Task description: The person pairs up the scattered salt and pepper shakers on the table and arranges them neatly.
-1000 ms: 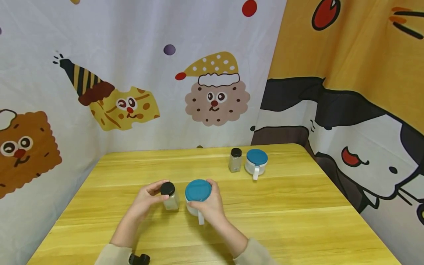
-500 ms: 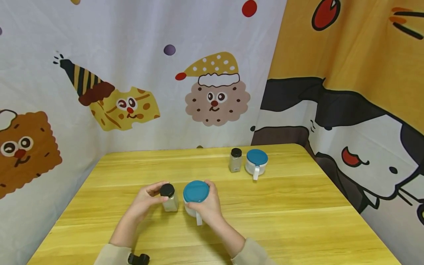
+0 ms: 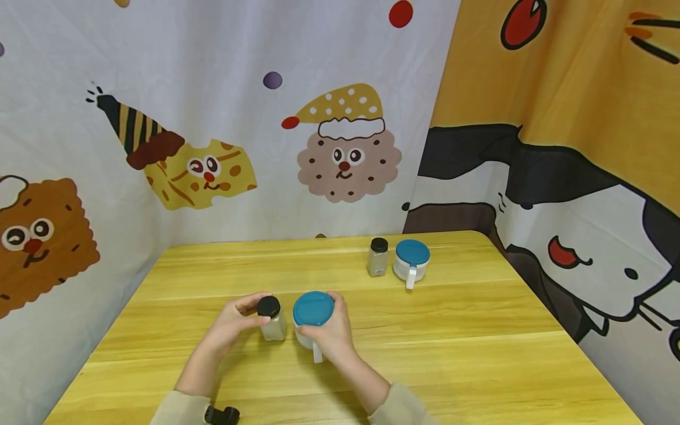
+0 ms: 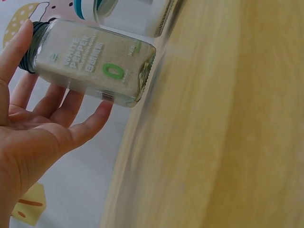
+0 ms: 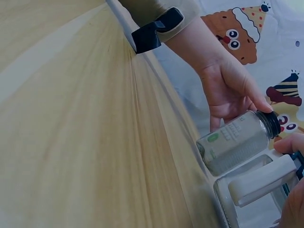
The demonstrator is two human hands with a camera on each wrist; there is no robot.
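Note:
A glass jar of white pepper with a black cap stands upright in the left half of the head view. My left hand holds it, thumb near the cap and fingers behind. Just right of it is a clear container with a blue lid and a white handle. My right hand grips this container around its rim, thumb at the front and fingers on the far side. In the head view a narrow gap separates jar and container. The right hand's far fingers are partly hidden.
Farther back to the right, a second black-capped jar stands beside another blue-lidded container with its handle toward me. The wooden table meets printed curtains behind and at the sides.
My right hand and the blue-lidded container have shifted slightly left and toward me, closer to the pepper jar. The left hand's jar has come very slightly nearer; the back pair stays put.

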